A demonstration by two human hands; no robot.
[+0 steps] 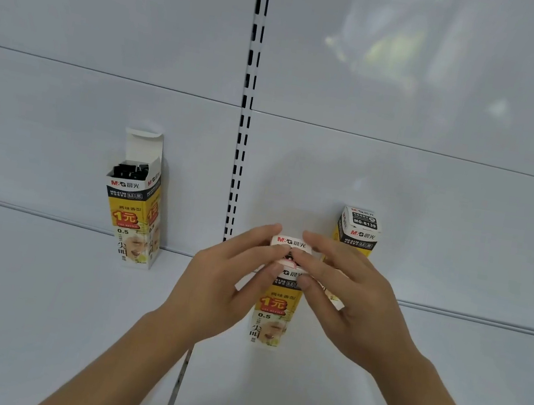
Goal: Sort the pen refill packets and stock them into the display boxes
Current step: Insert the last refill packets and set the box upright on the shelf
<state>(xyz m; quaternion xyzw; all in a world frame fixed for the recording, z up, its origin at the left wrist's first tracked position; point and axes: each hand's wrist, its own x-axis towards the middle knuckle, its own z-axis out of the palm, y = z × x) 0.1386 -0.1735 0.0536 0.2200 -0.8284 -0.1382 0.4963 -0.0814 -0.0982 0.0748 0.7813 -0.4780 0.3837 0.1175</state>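
Left hand: the left hand (229, 280) grasped the top of the middle box (272, 321) from its left side, fingertips curled over the lid and thumb against the front.
Right hand: the right hand (346, 290) grasped the same box top from the right, fingers curled over the lid, fingertips meeting those of the left hand.
Middle box: a yellow, black and white refill box, upright on the white shelf (35, 306), between the two hands; its lid flap was partly hidden by the fingers, so whether it was fully closed could not be told.
Left box: the open box (134, 213) stood upright at the back of the shelf, well apart from the hands, flap raised, with dark refills (130, 169) showing inside.
Right box: the closed box (358, 231) stood against the back panel (431, 209), just behind the right hand.
Upright: a slotted strip (248, 95) ran down the panel above the hands.
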